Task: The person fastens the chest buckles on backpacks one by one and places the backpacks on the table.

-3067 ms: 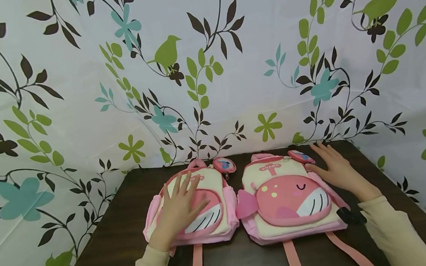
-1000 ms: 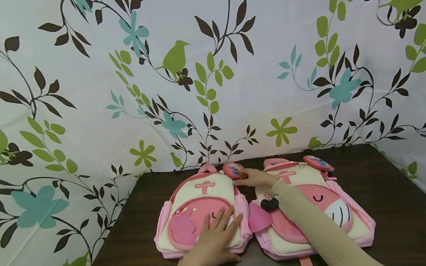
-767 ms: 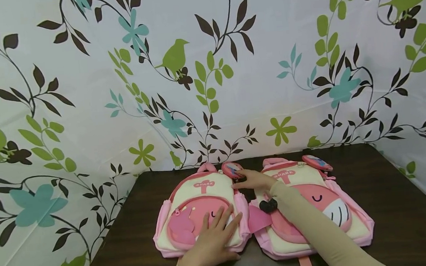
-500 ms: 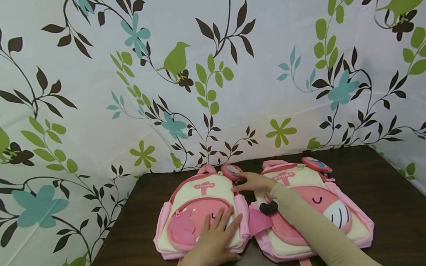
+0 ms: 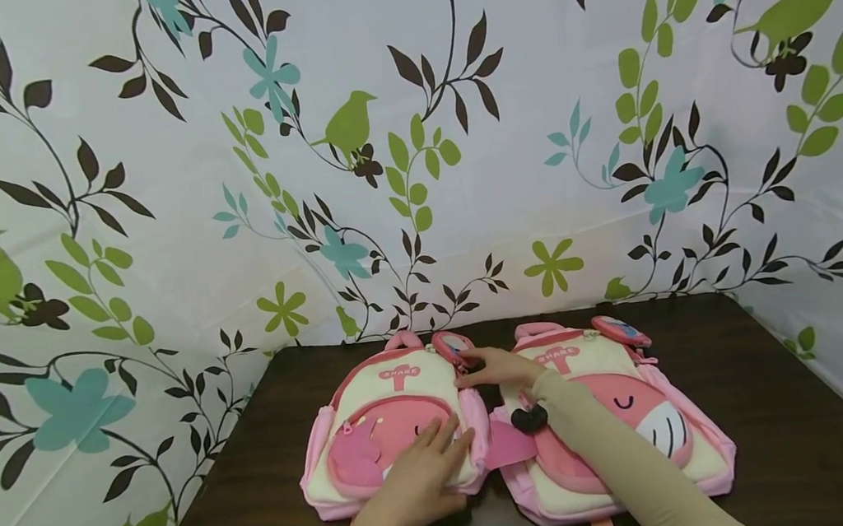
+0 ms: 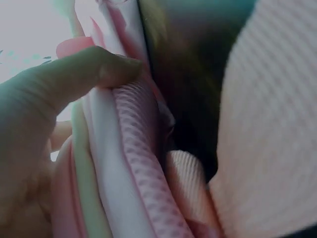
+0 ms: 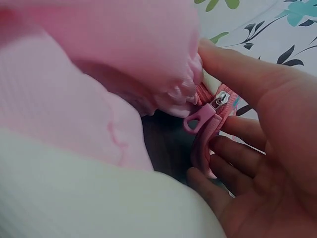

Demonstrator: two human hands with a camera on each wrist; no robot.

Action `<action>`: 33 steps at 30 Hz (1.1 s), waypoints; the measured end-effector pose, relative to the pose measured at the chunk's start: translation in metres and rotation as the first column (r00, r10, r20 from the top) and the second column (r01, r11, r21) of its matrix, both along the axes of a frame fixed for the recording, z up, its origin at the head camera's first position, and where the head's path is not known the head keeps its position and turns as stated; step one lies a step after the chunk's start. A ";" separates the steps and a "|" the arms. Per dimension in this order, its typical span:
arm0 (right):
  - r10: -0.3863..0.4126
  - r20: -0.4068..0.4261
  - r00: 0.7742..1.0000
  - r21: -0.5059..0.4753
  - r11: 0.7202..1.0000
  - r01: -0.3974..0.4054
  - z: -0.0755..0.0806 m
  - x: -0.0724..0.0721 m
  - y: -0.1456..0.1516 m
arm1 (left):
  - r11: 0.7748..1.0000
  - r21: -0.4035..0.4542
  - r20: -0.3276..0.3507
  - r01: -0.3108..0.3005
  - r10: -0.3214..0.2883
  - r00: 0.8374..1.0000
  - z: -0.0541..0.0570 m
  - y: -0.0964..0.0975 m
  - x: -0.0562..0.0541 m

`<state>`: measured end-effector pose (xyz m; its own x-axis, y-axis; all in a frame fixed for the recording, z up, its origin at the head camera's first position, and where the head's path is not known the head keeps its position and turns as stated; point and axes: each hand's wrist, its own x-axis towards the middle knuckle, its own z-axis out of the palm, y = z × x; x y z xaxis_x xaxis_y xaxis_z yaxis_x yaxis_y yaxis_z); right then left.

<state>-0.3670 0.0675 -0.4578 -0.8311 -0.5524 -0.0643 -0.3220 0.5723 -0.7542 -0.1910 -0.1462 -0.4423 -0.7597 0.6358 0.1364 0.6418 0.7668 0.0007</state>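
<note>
You're apparently adjusting pink-and-cream fabric whale backpack [image 5: 393, 426] nearer left edge of dark wooden table [image 5: 798, 415]: left hand [image 5: 418, 479] grips lower corner; right hand [image 5: 502, 367] half-curled at round coral pouch [image 5: 450, 344], hold unclear. Next likely needs firm pinch.

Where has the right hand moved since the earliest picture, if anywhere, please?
Yes: the right hand crossed from right to left of the green flower above the right backpack.

Backpacks [image 5: 357, 388]: cream and pink. Table [image 5: 798, 415]: dark brown. Backdrop [image 5: 344, 30]: white, green birds [image 5: 351, 126], teal flowers [image 5: 82, 411]. Sleeves [image 5: 618, 455]: beige.
</note>
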 end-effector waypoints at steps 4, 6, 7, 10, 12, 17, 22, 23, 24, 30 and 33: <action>-0.005 0.015 1.000 -0.014 1.000 0.005 -0.002 0.000 -0.001 | 0.997 0.072 -0.043 0.017 -0.014 0.999 0.005 -0.003 0.000; -0.008 0.027 1.000 -0.032 0.999 0.009 -0.003 0.000 -0.001 | 0.992 0.122 -0.087 0.036 -0.025 0.996 0.006 -0.005 0.000; -0.011 0.032 0.999 -0.038 0.999 0.012 -0.003 0.000 -0.002 | 0.987 0.152 -0.112 0.048 -0.031 0.993 0.007 -0.006 0.000; -0.022 0.048 0.999 -0.052 0.998 0.024 -0.003 0.000 -0.002 | 0.968 0.242 -0.183 0.074 -0.029 0.983 0.011 -0.007 -0.002; -0.026 0.052 0.998 -0.072 0.997 0.029 -0.001 0.000 -0.002 | 0.950 0.300 -0.225 0.085 -0.016 0.974 0.014 -0.008 -0.004; 0.005 0.131 0.991 -0.212 0.977 0.023 0.002 0.000 -0.004 | 0.890 0.441 -0.304 0.119 0.023 0.952 0.020 -0.011 -0.006; 0.059 0.220 0.974 -0.362 0.932 0.025 0.001 -0.003 -0.004 | 0.844 0.518 -0.350 0.138 0.062 0.935 0.031 -0.011 -0.005; 0.061 0.225 0.972 -0.371 0.928 0.028 0.002 -0.004 -0.004 | 0.838 0.529 -0.352 0.136 0.071 0.933 0.034 -0.011 -0.004; 0.069 0.229 0.971 -0.385 0.922 0.025 0.002 -0.004 -0.004 | 0.829 0.543 -0.348 0.130 0.081 0.934 0.037 -0.011 -0.003; 0.100 0.268 0.958 -0.444 0.896 0.030 0.009 0.001 -0.004 | 0.724 0.677 -0.334 0.132 0.142 0.932 0.056 -0.019 0.006; 0.103 0.296 0.950 -0.461 0.886 0.048 0.016 0.006 -0.006 | 0.651 0.749 -0.333 0.126 0.204 0.921 0.065 -0.026 0.012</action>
